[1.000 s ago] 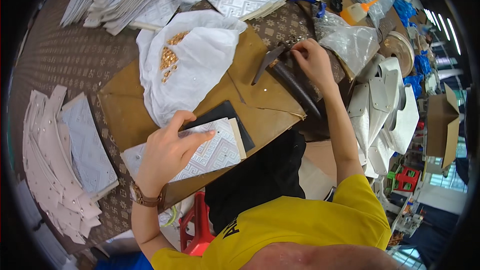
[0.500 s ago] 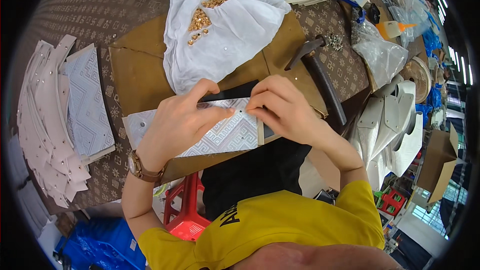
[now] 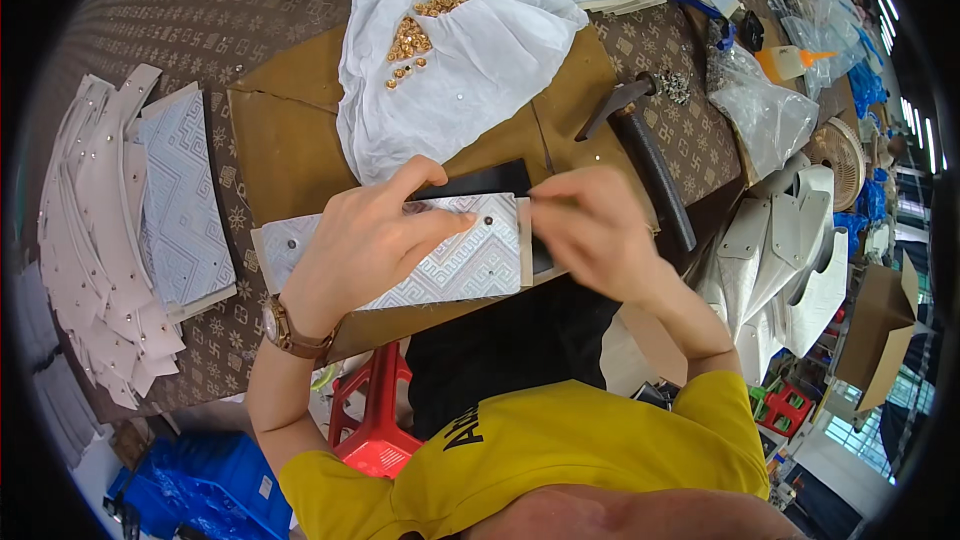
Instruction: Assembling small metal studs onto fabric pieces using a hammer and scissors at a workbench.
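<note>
A silver-white strip with a maze-like pattern [image 3: 440, 265] lies across the near edge of the brown board. My left hand [image 3: 365, 245] holds it, thumb on its face and forefinger bent over the far edge. Just beyond the thumb tip, a small dark round spot [image 3: 487, 221] shows on the strip; a second dark spot is near its left end. A black flat block [image 3: 490, 180] sticks out behind the strip. My right hand [image 3: 600, 230] hovers at the strip's right end, smeared by motion, so its fingers are unclear.
A white cloth [image 3: 470, 90] with gold-coloured studs [image 3: 410, 40] lies on the brown board [image 3: 285, 130]. A hammer [image 3: 650, 165] rests at the right, near a heap of small metal bits [image 3: 672, 87]. Studded pale strips [image 3: 100, 250] and patterned panels [image 3: 185, 205] are stacked at left.
My right hand has pulled away to the right from the dark spot, which now shows more plainly. My left hand keeps its hold on the strip. The whole view has shifted slightly.
</note>
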`<state>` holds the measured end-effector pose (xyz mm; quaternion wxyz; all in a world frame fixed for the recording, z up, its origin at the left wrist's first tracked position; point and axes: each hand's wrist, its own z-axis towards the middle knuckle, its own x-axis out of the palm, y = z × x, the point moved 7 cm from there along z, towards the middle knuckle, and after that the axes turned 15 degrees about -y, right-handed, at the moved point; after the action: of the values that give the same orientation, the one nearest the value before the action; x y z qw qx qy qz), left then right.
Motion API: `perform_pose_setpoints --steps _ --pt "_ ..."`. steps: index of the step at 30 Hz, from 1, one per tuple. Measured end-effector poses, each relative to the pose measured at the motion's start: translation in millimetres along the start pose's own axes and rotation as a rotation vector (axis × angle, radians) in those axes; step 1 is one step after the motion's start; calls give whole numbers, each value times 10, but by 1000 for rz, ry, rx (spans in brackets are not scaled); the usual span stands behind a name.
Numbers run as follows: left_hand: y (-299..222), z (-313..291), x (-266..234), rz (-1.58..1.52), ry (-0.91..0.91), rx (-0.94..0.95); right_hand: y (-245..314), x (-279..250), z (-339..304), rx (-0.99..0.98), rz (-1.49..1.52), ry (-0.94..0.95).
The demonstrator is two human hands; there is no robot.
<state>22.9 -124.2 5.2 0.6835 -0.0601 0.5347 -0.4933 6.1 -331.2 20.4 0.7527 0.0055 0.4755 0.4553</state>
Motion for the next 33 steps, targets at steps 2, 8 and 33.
perform_pose_setpoints --steps 2,8,33 --pt "-1 3 -13 20 10 4 -274 -261 -13 104 -245 -156" --pt "8 -25 -24 28 9 8 -860 -520 -237 310 -652 -197" --pt "200 39 -329 -335 -122 -330 -693 -582 -69 357 -562 -97"
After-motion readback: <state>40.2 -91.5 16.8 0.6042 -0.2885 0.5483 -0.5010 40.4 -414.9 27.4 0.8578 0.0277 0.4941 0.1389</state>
